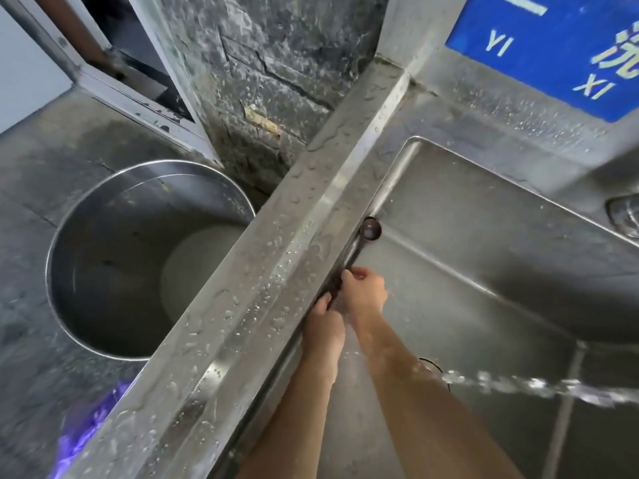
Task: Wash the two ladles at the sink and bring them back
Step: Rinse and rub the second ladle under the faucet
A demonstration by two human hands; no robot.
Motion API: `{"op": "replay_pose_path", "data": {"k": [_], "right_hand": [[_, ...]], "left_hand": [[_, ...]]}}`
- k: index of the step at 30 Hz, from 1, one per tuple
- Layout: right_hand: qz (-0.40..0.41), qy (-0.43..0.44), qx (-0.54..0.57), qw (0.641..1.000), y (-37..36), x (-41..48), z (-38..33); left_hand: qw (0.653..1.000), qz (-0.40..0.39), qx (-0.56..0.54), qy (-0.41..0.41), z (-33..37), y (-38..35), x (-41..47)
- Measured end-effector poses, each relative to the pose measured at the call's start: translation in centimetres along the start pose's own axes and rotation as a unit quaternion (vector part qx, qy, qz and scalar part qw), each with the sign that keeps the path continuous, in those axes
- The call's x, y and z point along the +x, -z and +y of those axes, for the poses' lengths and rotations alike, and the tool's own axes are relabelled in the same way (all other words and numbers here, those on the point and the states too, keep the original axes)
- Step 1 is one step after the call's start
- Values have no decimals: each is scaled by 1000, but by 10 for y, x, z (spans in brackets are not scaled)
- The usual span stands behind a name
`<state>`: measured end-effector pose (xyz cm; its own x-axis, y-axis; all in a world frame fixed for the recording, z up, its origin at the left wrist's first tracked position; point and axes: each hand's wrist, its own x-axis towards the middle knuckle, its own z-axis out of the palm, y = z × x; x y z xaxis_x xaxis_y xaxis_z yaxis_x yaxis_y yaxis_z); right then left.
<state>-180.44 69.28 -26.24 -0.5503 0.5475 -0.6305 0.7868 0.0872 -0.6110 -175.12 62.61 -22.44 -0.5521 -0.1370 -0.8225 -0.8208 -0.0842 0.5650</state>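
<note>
One small dark ladle (370,230) is in view, with its bowl up against the left wall of the steel sink (484,257). Its thin handle runs down toward me along the sink's inner edge. My left hand (323,323) grips the lower part of the handle. My right hand (363,292) is closed on the handle just above it. Both hands are inside the basin, close to the rim. A stream of water (539,385) crosses from the right and hits my right forearm. I see no second ladle.
A wide, wet steel rim (276,257) runs diagonally beside the sink. A large steel pot (138,257) stands on the floor left of it, with purple plastic (83,430) below. A blue sign (553,53) is at the back right, a drain (432,366) under my arm.
</note>
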Motion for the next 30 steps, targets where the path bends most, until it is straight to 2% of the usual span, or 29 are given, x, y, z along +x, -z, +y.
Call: {"op": "replay_pose_path", "data": {"k": [9, 16, 21, 25, 28, 30], "right_hand": [[8, -8, 18, 1000, 3, -1, 8], [-4, 20, 26, 999, 37, -31, 0], [-54, 34, 89, 994, 78, -71, -22], [-95, 10, 211, 973, 117, -106, -39], [-117, 16, 225, 967, 148, -137, -44], [-124, 39, 174, 976, 170, -159, -46]], "left_hand": [[999, -10, 38, -34, -7, 7, -11], [991, -5, 89, -100, -3, 16, -42], [989, -16, 95, -116, 10, 16, -80], [992, -30, 61, -108, 29, 7, -117], [987, -77, 76, -117, 45, 2, -150], [988, -83, 53, -120, 53, -2, -178]]}}
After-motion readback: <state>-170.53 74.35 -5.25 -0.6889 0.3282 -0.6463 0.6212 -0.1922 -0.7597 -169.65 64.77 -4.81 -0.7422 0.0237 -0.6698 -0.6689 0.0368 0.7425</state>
